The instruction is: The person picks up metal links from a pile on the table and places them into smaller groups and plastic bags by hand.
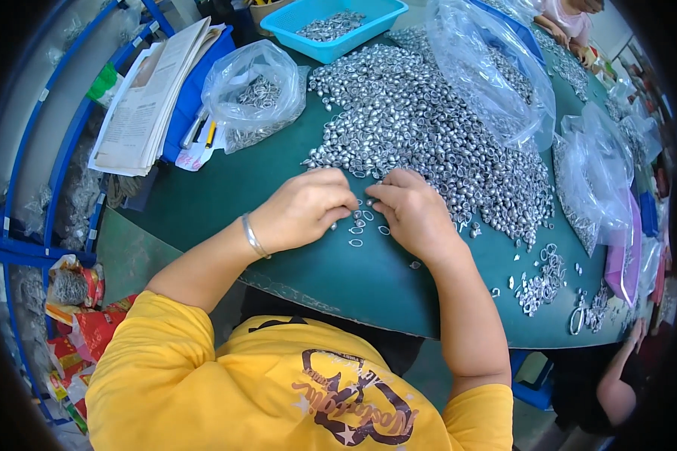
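My left hand (302, 208) and right hand (416, 213), fingers curled, pinch small metal rings (359, 223) at mid-frame on the green table (226, 192); a careless sweep could mix them into the big pile (429, 128).

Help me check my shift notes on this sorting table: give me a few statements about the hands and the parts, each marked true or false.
1. Both hands rest on the green table with fingertips close together. True.
2. The left hand wears a silver bracelet at the wrist. True.
3. The right hand holds a pen. False: its fingers are at small loose metal rings.
4. The big heap of metal parts lies beyond the hands. True.
5. The blue tray is empty. False: it holds metal parts.
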{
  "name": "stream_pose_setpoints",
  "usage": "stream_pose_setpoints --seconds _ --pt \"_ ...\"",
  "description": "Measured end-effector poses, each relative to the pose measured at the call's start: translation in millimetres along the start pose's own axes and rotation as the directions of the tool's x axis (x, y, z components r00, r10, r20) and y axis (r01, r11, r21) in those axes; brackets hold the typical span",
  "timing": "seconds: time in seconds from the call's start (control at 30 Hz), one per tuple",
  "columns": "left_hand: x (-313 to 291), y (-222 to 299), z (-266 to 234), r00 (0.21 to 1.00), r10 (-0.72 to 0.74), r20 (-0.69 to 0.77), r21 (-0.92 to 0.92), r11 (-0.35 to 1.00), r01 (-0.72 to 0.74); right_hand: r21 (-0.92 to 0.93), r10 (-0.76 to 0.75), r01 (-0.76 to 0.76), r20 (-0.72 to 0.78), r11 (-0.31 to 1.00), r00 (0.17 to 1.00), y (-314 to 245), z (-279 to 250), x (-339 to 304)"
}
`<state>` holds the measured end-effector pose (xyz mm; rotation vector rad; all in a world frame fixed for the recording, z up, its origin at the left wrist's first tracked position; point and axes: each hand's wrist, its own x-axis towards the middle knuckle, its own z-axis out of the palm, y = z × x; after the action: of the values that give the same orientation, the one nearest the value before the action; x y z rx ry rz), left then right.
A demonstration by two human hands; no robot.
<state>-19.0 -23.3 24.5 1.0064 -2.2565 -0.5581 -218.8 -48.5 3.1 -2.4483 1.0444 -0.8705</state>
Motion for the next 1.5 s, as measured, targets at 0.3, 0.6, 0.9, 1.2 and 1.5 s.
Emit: stream_pose_setpoints --seconds 0.3,0.6,0.9,1.2,1.5 --pt "-3 -12 8 0.998 -0.043 0.036 -0.079 0.996 0.045 0.408 0.183 -0.219 0.127 0.886 0.975 -11 -13 0" --pt "-4 -4 1 0.828 -0.488 0.276 -0.876 0.228 0.426 0.693 0.189 -0.283 0.210 0.663 0.959 -7 -14 -1" --pt "-5 -11 2 0.787 -0.495 0.367 -0.917 -0.050 0.396 0.628 0.203 -0.263 0.168 0.733 0.965 -10 -8 -1" --pt "51 -35 -38 0.767 -0.636 0.081 -0.990 0.037 0.136 0.654 0.231 -0.218 0.068 0.725 0.971 -7 -13 -3" --pt "85 -45 -59 0.814 -0.571 -0.105 -0.897 0.407 0.169 0.726 0.304 -0.254 0.065 0.639 0.950 -3 -14 -4"
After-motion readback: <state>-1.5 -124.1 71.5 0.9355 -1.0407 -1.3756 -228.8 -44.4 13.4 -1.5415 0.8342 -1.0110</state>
